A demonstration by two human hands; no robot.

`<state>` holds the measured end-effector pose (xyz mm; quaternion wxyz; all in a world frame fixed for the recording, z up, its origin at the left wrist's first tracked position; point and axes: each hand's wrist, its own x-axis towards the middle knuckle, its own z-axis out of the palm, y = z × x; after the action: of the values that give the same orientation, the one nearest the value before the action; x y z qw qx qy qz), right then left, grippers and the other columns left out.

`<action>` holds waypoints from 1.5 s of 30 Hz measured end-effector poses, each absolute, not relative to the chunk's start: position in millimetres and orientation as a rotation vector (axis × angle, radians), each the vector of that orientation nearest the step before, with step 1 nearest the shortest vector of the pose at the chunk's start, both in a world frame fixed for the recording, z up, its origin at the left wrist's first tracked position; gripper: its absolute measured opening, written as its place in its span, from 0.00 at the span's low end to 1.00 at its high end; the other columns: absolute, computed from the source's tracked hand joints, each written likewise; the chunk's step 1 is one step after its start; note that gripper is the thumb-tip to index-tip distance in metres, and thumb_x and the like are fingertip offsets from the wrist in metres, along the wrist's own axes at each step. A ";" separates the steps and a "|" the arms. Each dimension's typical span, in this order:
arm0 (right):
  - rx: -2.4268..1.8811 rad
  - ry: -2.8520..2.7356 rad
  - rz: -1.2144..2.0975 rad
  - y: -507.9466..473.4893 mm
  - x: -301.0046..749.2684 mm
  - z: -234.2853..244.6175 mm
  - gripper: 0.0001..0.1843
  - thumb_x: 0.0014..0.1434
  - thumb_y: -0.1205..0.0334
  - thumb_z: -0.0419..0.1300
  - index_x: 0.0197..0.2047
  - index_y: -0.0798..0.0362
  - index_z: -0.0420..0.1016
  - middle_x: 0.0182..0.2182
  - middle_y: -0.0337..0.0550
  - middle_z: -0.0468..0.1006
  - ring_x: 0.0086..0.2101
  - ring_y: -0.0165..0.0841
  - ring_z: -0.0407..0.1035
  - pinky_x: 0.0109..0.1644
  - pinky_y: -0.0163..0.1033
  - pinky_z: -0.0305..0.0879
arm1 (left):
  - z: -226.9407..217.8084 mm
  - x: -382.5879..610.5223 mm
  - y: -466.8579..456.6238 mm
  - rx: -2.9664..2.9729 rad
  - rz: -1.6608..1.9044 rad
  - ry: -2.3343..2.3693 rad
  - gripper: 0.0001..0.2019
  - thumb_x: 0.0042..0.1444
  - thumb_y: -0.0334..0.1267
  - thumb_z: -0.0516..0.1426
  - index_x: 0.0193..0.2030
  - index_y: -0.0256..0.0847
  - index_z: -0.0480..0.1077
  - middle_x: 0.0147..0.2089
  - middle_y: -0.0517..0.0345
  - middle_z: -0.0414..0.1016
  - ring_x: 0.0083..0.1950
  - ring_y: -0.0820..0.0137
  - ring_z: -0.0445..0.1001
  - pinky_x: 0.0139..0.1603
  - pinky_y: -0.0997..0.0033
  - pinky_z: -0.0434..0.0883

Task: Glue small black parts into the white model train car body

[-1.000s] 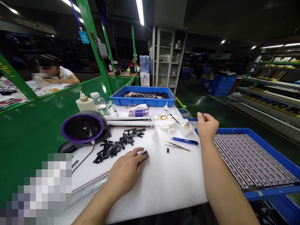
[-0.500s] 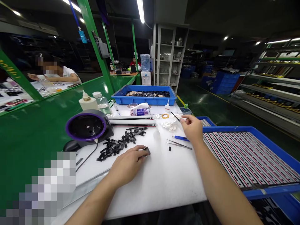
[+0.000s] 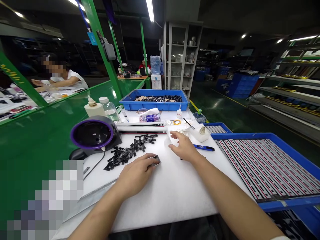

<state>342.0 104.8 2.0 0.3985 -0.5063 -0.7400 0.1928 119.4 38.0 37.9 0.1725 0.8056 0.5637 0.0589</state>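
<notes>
My left hand (image 3: 136, 174) rests on the white tabletop, its fingers closed on a small dark rectangular plate (image 3: 157, 160) held tilted up. My right hand (image 3: 184, 147) holds nothing; its thumb and fingers are apart, just right of a small translucent white bottle-like thing (image 3: 167, 142). Beyond it lie black tweezers (image 3: 188, 123). A blue pen-like tool (image 3: 205, 147) is beside my right wrist. One small black piece (image 3: 181, 159) shows only partly below my right hand. Left of the hands is a loose pile of black pieces (image 3: 125, 155).
A black-and-purple round device (image 3: 92, 135) stands left, with a cable. Behind are long rails (image 3: 142, 130) and a blue tray (image 3: 150, 106). On the right, a blue tray (image 3: 250, 136) holds striped strips. A co-worker (image 3: 70, 78) sits beyond the green partition (image 3: 57, 133).
My right hand has let go of the black tweezers, which now lie on the table, and has moved left and nearer to the translucent bottle-like thing. My left hand stays on the plate.
</notes>
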 end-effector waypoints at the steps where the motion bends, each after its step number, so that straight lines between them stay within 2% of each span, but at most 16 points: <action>1: -1.296 -1.870 0.498 104.4 341.8 2.3 0.29 0.53 0.65 0.63 0.58 0.53 0.66 0.50 0.47 0.74 0.50 0.39 0.68 0.53 0.46 0.65 | 37.8 119.6 38.6 2.285 0.158 1.600 0.18 0.62 0.44 0.45 0.52 0.61 0.72 0.66 0.72 0.64 0.62 0.62 0.68 0.55 0.61 0.69; 6: -1.335 -1.895 0.529 103.0 337.9 4.0 0.30 0.53 0.64 0.63 0.60 0.55 0.64 0.51 0.48 0.73 0.52 0.39 0.66 0.57 0.47 0.62 | 36.8 121.6 38.6 2.310 0.128 1.606 0.19 0.62 0.43 0.45 0.52 0.60 0.72 0.66 0.70 0.64 0.62 0.61 0.67 0.55 0.60 0.69; 10: -1.353 -1.914 0.591 106.8 330.0 1.5 0.31 0.54 0.62 0.64 0.60 0.56 0.64 0.53 0.52 0.72 0.54 0.43 0.64 0.60 0.50 0.58 | 36.8 123.3 34.2 2.359 0.151 1.596 0.19 0.63 0.40 0.45 0.52 0.60 0.72 0.64 0.70 0.65 0.60 0.63 0.69 0.53 0.61 0.70; 13: -1.362 -1.881 0.638 111.4 325.3 0.3 0.22 0.56 0.65 0.62 0.54 0.56 0.69 0.48 0.53 0.74 0.52 0.44 0.65 0.59 0.52 0.58 | 36.4 126.2 29.0 2.423 0.177 1.611 0.18 0.63 0.38 0.45 0.51 0.58 0.72 0.63 0.68 0.66 0.57 0.64 0.71 0.51 0.61 0.71; 15: -1.340 -1.877 0.658 112.5 325.2 2.0 0.16 0.57 0.65 0.60 0.50 0.54 0.72 0.45 0.50 0.75 0.49 0.42 0.66 0.57 0.51 0.60 | 33.9 129.3 24.1 2.475 0.178 1.643 0.18 0.64 0.38 0.45 0.51 0.56 0.73 0.63 0.65 0.67 0.56 0.63 0.72 0.51 0.59 0.71; 18: -1.145 -1.776 0.880 108.5 330.5 9.5 0.15 0.61 0.61 0.57 0.51 0.50 0.70 0.44 0.44 0.76 0.46 0.36 0.70 0.51 0.44 0.66 | 25.3 134.7 14.6 2.588 0.183 1.714 0.17 0.64 0.36 0.46 0.51 0.53 0.73 0.64 0.61 0.66 0.56 0.61 0.71 0.53 0.55 0.69; 20: -0.906 -1.570 1.166 102.4 336.0 17.4 0.19 0.62 0.56 0.57 0.56 0.47 0.66 0.44 0.42 0.75 0.43 0.35 0.72 0.44 0.40 0.69 | 18.0 137.4 8.8 2.667 0.199 1.750 0.17 0.63 0.33 0.47 0.52 0.51 0.72 0.65 0.59 0.65 0.58 0.60 0.70 0.53 0.54 0.68; 22: -0.676 -1.329 1.392 95.2 341.1 26.0 0.23 0.62 0.53 0.58 0.59 0.44 0.63 0.41 0.41 0.75 0.39 0.33 0.72 0.37 0.37 0.69 | 12.0 138.6 5.0 2.718 0.214 1.772 0.18 0.61 0.29 0.48 0.51 0.50 0.72 0.66 0.58 0.65 0.59 0.60 0.69 0.53 0.55 0.68; 24: -0.524 -1.166 1.499 88.8 344.9 33.4 0.20 0.62 0.53 0.58 0.57 0.44 0.64 0.34 0.40 0.75 0.31 0.29 0.69 0.31 0.32 0.64 | 9.0 138.1 4.0 2.744 0.222 1.774 0.18 0.60 0.28 0.49 0.51 0.49 0.72 0.66 0.58 0.64 0.58 0.60 0.69 0.52 0.56 0.68; 26: -0.421 -1.053 1.579 84.5 347.2 38.2 0.15 0.61 0.55 0.60 0.51 0.45 0.69 0.26 0.37 0.73 0.23 0.25 0.60 0.25 0.28 0.56 | 9.4 136.9 5.2 2.750 0.222 1.768 0.19 0.60 0.28 0.49 0.52 0.50 0.72 0.65 0.58 0.65 0.58 0.61 0.70 0.52 0.56 0.68; 29: -0.372 -0.941 1.657 82.3 349.2 40.4 0.11 0.55 0.59 0.64 0.42 0.48 0.72 0.20 0.33 0.66 0.19 0.23 0.48 0.20 0.27 0.45 | 13.7 135.8 8.8 2.721 0.195 1.766 0.18 0.62 0.30 0.47 0.52 0.51 0.72 0.63 0.59 0.67 0.56 0.61 0.71 0.50 0.56 0.68; 32: -0.439 -0.868 1.620 83.0 348.1 39.3 0.15 0.49 0.59 0.67 0.40 0.52 0.74 0.18 0.29 0.56 0.19 0.23 0.43 0.19 0.28 0.41 | 17.9 136.5 12.0 2.673 0.168 1.780 0.17 0.63 0.32 0.47 0.51 0.52 0.72 0.62 0.60 0.68 0.54 0.62 0.72 0.49 0.57 0.68; 35: -0.587 -0.902 1.495 81.7 341.2 35.9 0.16 0.50 0.51 0.67 0.33 0.54 0.73 0.16 0.28 0.50 0.17 0.22 0.42 0.19 0.29 0.40 | 19.9 137.6 14.4 2.634 0.169 1.797 0.17 0.64 0.33 0.47 0.51 0.52 0.72 0.62 0.61 0.68 0.53 0.62 0.72 0.48 0.57 0.68; 38: -0.791 -1.031 1.220 75.2 330.5 29.1 0.22 0.53 0.42 0.64 0.26 0.54 0.71 0.14 0.30 0.53 0.16 0.22 0.45 0.19 0.31 0.41 | 20.5 138.1 15.8 2.603 0.166 1.799 0.16 0.64 0.34 0.46 0.50 0.53 0.72 0.62 0.62 0.68 0.53 0.62 0.72 0.49 0.57 0.68; 42: -0.972 -1.287 0.830 63.7 320.0 18.2 0.24 0.55 0.41 0.63 0.26 0.56 0.75 0.18 0.37 0.65 0.20 0.26 0.57 0.23 0.33 0.53 | 19.5 138.7 15.6 2.611 0.175 1.790 0.16 0.64 0.35 0.47 0.51 0.52 0.72 0.62 0.61 0.68 0.54 0.62 0.71 0.50 0.56 0.67; 45: -1.002 -1.411 0.705 59.9 316.5 12.8 0.24 0.57 0.41 0.61 0.27 0.56 0.76 0.17 0.36 0.65 0.20 0.27 0.60 0.23 0.34 0.55 | 17.3 139.1 14.6 2.621 0.199 1.798 0.16 0.64 0.35 0.48 0.51 0.51 0.72 0.62 0.60 0.68 0.54 0.61 0.71 0.50 0.56 0.67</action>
<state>316.5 59.9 12.8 0.5942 -0.4314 -0.6072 0.3035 139.1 14.6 17.3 -0.0215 0.8228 0.5645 0.0625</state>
